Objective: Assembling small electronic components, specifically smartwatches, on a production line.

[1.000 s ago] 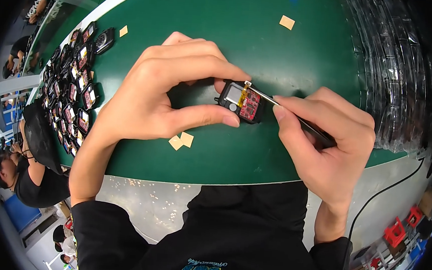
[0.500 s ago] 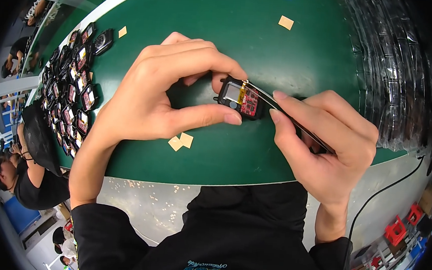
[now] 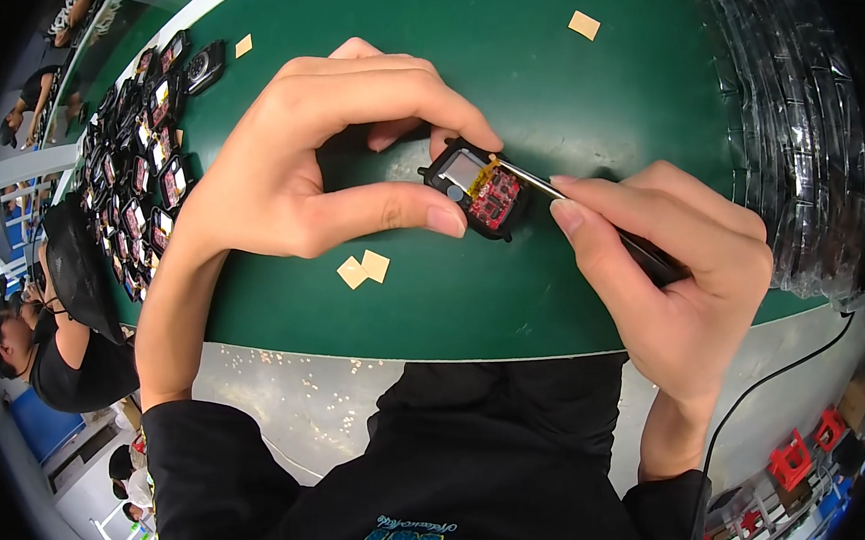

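1. The small black device (image 3: 478,190) lies open-faced on the green table (image 3: 527,66), just in front of the person's chest, with a red circuit board and a pale square part showing inside its shell.
2. Its far edge is hidden behind the left index finger, and what the tool tip touches inside it is too small to make out.
3. The left hand (image 3: 300,155) arches over the device: thumb and index finger are clamped on its near and far sides, the other fingers curled behind.
4. The right hand (image 3: 678,277) pinches a thin tool (image 3: 597,213), fingers together around its dark handle; the metal tip reaches onto the device's right edge. Most of the handle is covered by the fingers.
5. Against the picture half a second ago, the device faces more fully upward, and the grip of both hands is unchanged.
6. Two tan paper squares (image 3: 363,269) lie just below the left thumb; rows of similar black devices (image 3: 144,165) sit at the table's left edge.
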Available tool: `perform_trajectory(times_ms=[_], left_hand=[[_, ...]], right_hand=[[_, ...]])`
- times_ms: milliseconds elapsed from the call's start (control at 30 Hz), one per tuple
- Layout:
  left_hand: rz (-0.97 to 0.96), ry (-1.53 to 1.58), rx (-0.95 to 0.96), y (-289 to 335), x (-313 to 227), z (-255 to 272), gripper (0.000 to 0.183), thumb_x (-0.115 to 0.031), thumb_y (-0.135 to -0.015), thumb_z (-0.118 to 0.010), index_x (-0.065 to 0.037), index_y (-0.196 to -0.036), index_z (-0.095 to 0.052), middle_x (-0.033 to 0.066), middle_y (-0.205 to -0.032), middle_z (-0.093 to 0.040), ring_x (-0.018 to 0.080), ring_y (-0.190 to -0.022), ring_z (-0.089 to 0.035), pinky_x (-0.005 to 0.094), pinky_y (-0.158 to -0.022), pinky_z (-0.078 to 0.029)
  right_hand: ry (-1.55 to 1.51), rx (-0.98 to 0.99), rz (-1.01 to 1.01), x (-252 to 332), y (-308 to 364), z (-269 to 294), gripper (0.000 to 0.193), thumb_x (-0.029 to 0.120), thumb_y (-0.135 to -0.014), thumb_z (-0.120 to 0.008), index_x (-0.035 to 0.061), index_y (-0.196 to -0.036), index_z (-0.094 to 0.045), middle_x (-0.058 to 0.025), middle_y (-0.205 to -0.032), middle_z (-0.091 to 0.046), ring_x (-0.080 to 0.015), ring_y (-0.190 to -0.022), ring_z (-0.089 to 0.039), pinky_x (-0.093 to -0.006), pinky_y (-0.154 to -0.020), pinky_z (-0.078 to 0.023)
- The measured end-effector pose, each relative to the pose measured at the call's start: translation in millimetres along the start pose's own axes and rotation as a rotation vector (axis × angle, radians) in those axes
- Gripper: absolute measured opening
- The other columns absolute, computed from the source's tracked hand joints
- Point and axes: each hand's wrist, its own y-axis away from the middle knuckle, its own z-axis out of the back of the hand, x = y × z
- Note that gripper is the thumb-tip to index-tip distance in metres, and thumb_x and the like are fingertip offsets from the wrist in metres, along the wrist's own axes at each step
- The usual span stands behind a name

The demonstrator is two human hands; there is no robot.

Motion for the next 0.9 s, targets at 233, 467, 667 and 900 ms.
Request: perform_trajectory(times_ms=[233,467,667,900], left_hand=[[0.003,-0.041,0.047,0.1,-0.7,2.4,0.060,-0.036,-0.071,-0.097,-0.002,-0.117,-0.082,0.0067,-0.102,-0.079,0.0165,-0.080,-0.058,0.0317,-0.076,-0.039],[-0.029,-0.059,0.053,-1.0,-0.7,1.0,0.059,-0.037,-0.072,-0.095,-0.002,-0.117,-0.082,0.0061,-0.100,-0.078,0.0172,-0.081,-0.061,0.0318,-0.076,-0.039],[-0.062,-0.061,0.054,-2.0,-3.2,1.8,0.054,-0.033,-0.072,-0.094,-0.001,-0.113,-0.081,0.0068,-0.098,-0.077,0.0190,-0.082,-0.064,0.0336,-0.080,-0.039],[-0.066,-0.039,0.043,-2.6,-2.4,-0.1,0.051,-0.031,-0.073,-0.094,-0.001,-0.112,-0.081,0.0065,-0.097,-0.077,0.0191,-0.081,-0.063,0.0345,-0.081,-0.039]], right_hand=[[-0.010,0.024,-0.032,1.1,0.6,1.0,0.017,-0.007,-0.083,-0.085,-0.0012,-0.099,-0.086,-0.0038,-0.072,-0.068,-0.0086,-0.060,-0.058,-0.0244,-0.055,-0.037],[-0.004,0.041,-0.028,-1.9,1.8,0.8,0.018,-0.008,-0.083,-0.084,-0.0014,-0.099,-0.086,-0.0040,-0.072,-0.069,-0.0084,-0.060,-0.059,-0.0245,-0.055,-0.038],[0.014,0.044,-0.024,3.5,0.7,0.2,0.018,-0.009,-0.082,-0.084,-0.0015,-0.099,-0.086,-0.0041,-0.072,-0.069,-0.0081,-0.060,-0.058,-0.0244,-0.054,-0.038],[0.012,0.036,0.007,0.7,4.0,-1.5,0.021,-0.011,-0.081,-0.083,-0.0020,-0.100,-0.086,-0.0037,-0.070,-0.068,-0.0077,-0.059,-0.058,-0.0247,-0.053,-0.038]])
